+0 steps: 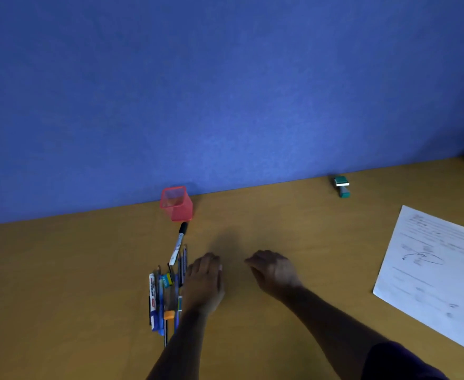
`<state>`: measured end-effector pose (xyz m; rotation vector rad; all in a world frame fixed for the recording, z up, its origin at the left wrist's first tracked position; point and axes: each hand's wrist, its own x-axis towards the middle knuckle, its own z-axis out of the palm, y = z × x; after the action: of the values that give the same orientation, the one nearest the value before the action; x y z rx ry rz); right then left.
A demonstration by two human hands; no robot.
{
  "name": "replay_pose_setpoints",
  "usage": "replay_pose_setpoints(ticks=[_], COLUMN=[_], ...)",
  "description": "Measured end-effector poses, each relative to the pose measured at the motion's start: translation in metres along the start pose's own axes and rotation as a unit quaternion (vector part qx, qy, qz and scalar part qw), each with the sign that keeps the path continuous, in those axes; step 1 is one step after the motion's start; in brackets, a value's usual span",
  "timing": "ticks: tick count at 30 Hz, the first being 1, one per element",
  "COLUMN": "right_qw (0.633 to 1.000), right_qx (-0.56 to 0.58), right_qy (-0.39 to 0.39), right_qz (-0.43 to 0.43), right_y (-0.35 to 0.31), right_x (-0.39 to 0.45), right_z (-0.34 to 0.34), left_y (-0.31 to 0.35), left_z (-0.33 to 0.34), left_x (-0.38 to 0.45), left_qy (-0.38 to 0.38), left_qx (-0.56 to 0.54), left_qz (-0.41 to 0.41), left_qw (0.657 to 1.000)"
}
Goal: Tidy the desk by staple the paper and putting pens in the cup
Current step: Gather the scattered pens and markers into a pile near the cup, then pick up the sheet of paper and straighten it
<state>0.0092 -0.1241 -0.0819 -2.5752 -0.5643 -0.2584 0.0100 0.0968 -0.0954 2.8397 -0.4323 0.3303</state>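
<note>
A row of pens (168,294), lengthwise toward the cup (176,204), is touched by the flat left hand (205,281); the right hand (273,270), loosely curled, is farther.

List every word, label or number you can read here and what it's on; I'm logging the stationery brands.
"WHITEBOARD": on the white marker at the left of the pen pile; smaller print beneath it is blurred.
Black-capped marker: barrel print too small to read.
Teal-and-yellow label in the pile: blurred.
Paper: handwriting and a scribble, unreadable.
Green stapler: no text visible.
</note>
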Motion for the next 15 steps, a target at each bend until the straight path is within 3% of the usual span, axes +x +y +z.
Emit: replay_pose_setpoints(ticks=[3, 8, 15], right_qw=[0.996, 0.964, 0.863], right_qx=[-0.035, -0.063, -0.039], right_qy=[0.030, 0.078, 0.150], right_qz=[0.081, 0.245, 0.482], right_y=[0.028, 0.071, 0.110], right_x=[-0.022, -0.060, -0.107], right_z=[-0.020, -0.056, -0.103], left_y=[0.050, 0.141, 0.243], left_z=[0.005, 0.025, 0.050], left_x=[0.016, 0.033, 0.035], left_qy=[-0.035, -0.082, -0.164], left_qx=[-0.031, -0.082, -0.137], left_qz=[0.071, 0.120, 0.114], left_qw=[0.996, 0.986, 0.970])
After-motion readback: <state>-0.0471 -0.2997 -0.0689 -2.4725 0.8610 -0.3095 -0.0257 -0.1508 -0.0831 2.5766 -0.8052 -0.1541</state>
